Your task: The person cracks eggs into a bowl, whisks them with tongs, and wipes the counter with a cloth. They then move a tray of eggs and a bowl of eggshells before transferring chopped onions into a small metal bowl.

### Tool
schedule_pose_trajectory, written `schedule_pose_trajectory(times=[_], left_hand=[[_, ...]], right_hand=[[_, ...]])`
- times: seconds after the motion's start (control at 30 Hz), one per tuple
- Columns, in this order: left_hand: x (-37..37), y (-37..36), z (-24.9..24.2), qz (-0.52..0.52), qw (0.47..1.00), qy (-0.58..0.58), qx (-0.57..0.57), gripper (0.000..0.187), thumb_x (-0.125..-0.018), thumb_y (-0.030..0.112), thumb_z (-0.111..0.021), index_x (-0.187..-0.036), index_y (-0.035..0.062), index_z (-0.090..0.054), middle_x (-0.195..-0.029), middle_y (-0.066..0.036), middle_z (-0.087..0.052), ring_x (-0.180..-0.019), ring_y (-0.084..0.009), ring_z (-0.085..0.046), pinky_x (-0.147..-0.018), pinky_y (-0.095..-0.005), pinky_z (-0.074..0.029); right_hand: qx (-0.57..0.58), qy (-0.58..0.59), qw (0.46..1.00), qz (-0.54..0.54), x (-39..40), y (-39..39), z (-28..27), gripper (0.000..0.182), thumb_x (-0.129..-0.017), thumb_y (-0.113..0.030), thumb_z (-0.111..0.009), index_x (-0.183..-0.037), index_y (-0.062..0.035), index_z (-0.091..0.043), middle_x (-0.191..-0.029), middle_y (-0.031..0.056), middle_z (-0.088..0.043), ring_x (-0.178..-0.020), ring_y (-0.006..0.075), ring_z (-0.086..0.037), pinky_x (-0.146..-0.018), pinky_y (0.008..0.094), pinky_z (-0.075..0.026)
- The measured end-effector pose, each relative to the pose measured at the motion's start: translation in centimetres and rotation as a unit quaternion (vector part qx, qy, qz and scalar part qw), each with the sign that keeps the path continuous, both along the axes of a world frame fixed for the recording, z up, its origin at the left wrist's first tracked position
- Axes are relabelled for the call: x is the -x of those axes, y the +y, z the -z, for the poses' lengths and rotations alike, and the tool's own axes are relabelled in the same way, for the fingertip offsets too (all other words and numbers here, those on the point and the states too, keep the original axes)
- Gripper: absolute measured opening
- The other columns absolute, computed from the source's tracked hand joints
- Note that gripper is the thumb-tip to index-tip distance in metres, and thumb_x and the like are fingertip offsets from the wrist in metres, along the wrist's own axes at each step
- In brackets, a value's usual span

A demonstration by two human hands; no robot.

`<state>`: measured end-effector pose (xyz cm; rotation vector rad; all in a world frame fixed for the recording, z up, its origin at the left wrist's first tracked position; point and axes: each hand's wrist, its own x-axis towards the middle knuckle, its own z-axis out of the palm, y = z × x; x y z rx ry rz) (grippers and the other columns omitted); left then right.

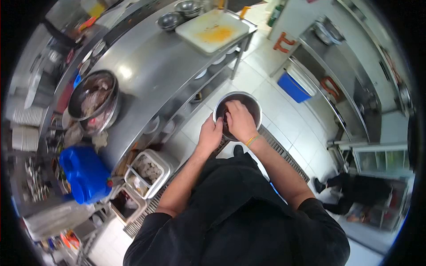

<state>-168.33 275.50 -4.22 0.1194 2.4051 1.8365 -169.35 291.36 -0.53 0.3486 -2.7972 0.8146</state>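
I stand holding a round metal bowl in front of me over the tiled floor. My left hand grips the bowl's near left rim. Inside the bowl, my right hand has its fingers curled down on dark contents that I cannot make out. A yellow band sits on my right wrist.
A long steel counter runs on my left with a big metal bowl of meat, a white cutting board and small steel bowls. A blue jug and open containers sit low left. Another person crouches at lower right.
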Motion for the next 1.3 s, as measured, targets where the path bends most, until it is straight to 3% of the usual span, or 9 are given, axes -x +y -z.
schedule_pose_trajectory(times=[0.2,0.33,0.5,0.57,0.83,0.93,1.1,1.23,1.3], left_hand=[[0.9,-0.3,0.9,-0.16,0.984,-0.016,0.072,0.036,-0.108,0.024,-0.053,-0.13,-0.0025,-0.062,-0.111,-0.031,-0.072,-0.107,-0.0481,-0.069,-0.093,-0.051,-0.053],[-0.4,-0.1,-0.1,-0.249,0.959,-0.076,0.113,0.038,-0.108,0.029,-0.052,-0.126,-0.0021,-0.064,-0.107,-0.031,-0.073,-0.105,-0.0498,-0.069,-0.09,-0.0535,-0.053],[-2.5,-0.9,2.0,-0.34,0.927,-0.095,0.125,0.044,-0.106,0.032,-0.054,-0.119,-0.0091,-0.064,-0.106,-0.037,-0.071,-0.106,-0.0517,-0.069,-0.092,-0.0537,-0.053],[-4.8,-4.0,9.2,-0.358,0.91,-0.2,0.066,0.048,-0.105,0.034,-0.054,-0.119,-0.0109,-0.063,-0.103,-0.037,-0.07,-0.104,-0.0513,-0.07,-0.092,-0.054,-0.053],[-15.1,-12.9,16.4,-0.452,0.753,-0.391,-0.276,0.045,-0.103,0.025,-0.053,-0.131,-0.0103,-0.055,-0.11,-0.022,-0.067,-0.085,-0.032,-0.074,-0.062,-0.0423,-0.068],[-18.5,-16.5,19.5,-0.488,0.7,-0.401,-0.333,0.043,-0.104,0.019,-0.05,-0.137,-0.0096,-0.049,-0.112,-0.022,-0.066,-0.084,-0.0338,-0.073,-0.06,-0.045,-0.07],[-23.6,-22.4,23.6,-0.597,0.637,-0.374,-0.314,0.038,-0.105,0.016,-0.049,-0.121,-0.018,-0.049,-0.104,-0.026,-0.064,-0.075,-0.0345,-0.074,-0.059,-0.0436,-0.07],[-26.9,-25.7,23.1,-0.585,0.654,-0.388,-0.282,0.04,-0.104,0.015,-0.049,-0.126,-0.018,-0.049,-0.107,-0.025,-0.066,-0.079,-0.033,-0.075,-0.059,-0.041,-0.07],[-27.3,-26.3,22.8,-0.596,0.634,-0.399,-0.289,0.039,-0.103,0.015,-0.049,-0.128,-0.0161,-0.051,-0.109,-0.025,-0.067,-0.081,-0.0325,-0.075,-0.059,-0.0404,-0.07]], right_hand=[[-0.072,-0.079,0.943,-0.316,2.9,3.1,1.8,0.029,-0.088,-0.005,-0.061,-0.115,0.0008,-0.068,-0.123,0.0148,-0.068,-0.116,0.0368,-0.064,-0.104,0.0479,-0.051],[-0.015,0.035,0.958,-0.285,5.8,2.9,0.4,0.035,-0.096,-0.012,-0.061,-0.127,0.002,-0.066,-0.137,0.0202,-0.064,-0.129,0.0386,-0.059,-0.112,0.0466,-0.048],[-0.029,-0.064,0.939,-0.337,3.7,-0.7,5.0,0.049,-0.102,-0.041,-0.062,-0.13,-0.0007,-0.066,-0.136,0.0219,-0.064,-0.123,0.0386,-0.062,-0.109,0.0484,-0.048],[-0.1,-0.134,0.902,-0.398,1.3,-2.5,5.1,0.045,-0.102,-0.043,-0.061,-0.12,-0.0022,-0.069,-0.125,0.0195,-0.068,-0.118,0.0374,-0.064,-0.105,0.0489,-0.049],[-0.118,-0.172,0.788,-0.579,-3.0,-13.5,12.0,0.041,-0.105,-0.045,-0.057,-0.096,-0.0077,-0.072,-0.104,0.0118,-0.072,-0.105,0.0355,-0.067,-0.095,0.0519,-0.051],[-0.106,-0.268,0.752,-0.592,-3.4,-19.9,15.2,0.042,-0.105,-0.044,-0.057,-0.094,-0.0063,-0.07,-0.099,0.0144,-0.073,-0.097,0.038,-0.068,-0.089,0.0515,-0.054],[-0.063,-0.437,0.79,-0.425,-3.4,-34.4,20.6,0.041,-0.103,-0.042,-0.061,-0.103,-0.0025,-0.07,-0.1,0.0216,-0.074,-0.095,0.0446,-0.069,-0.084,0.0517,-0.054],[0.084,-0.475,0.752,-0.448,-5.4,-44.7,37.2,0.032,-0.101,-0.032,-0.06,-0.109,-0.0031,-0.072,-0.104,0.024,-0.074,-0.095,0.0438,-0.071,-0.084,0.0505,-0.056],[0.121,-0.495,0.74,-0.439,-6.4,-46.5,38.1,0.027,-0.1,-0.026,-0.06,-0.108,-0.0033,-0.072,-0.1,0.0203,-0.075,-0.093,0.0381,-0.071,-0.083,0.0483,-0.056]])
